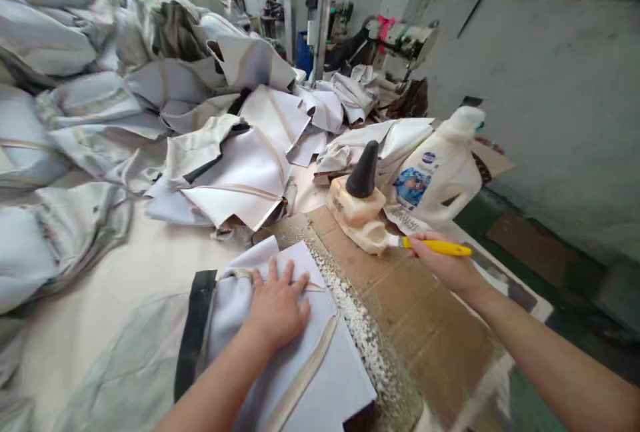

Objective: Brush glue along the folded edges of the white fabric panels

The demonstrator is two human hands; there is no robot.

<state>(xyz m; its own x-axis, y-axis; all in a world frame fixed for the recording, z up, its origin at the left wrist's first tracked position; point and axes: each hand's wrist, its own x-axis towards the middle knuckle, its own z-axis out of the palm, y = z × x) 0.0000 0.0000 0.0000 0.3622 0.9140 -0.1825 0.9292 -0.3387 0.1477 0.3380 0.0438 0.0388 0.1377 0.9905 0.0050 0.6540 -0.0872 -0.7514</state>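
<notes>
My left hand (pixel 277 305) lies flat with fingers spread on a pale fabric piece (pixel 345 372) that has tan seam strips and a black band at its left edge. In my right hand (pixel 440 262) is a brush with a yellow handle (pixel 443 247), pointing left. The brush's head reaches into the cut-open side of a cream plastic container (pixel 353 209), so its bristles are hidden. A black cone (pixel 364 172) stands on top of that container. Beneath it lies brown cardboard (pixel 395 299), next to a strip crusted with white residue (pixel 345 292).
Behind the container stands a white jug (pixel 445 165) with a blue label. Similar fabric pieces (pixel 250 165) are heaped across the table's left and far side. A metal post (pixel 324 15) and a sewing machine (pixel 405 42) are farther back, beside a grey wall (pixel 550 52).
</notes>
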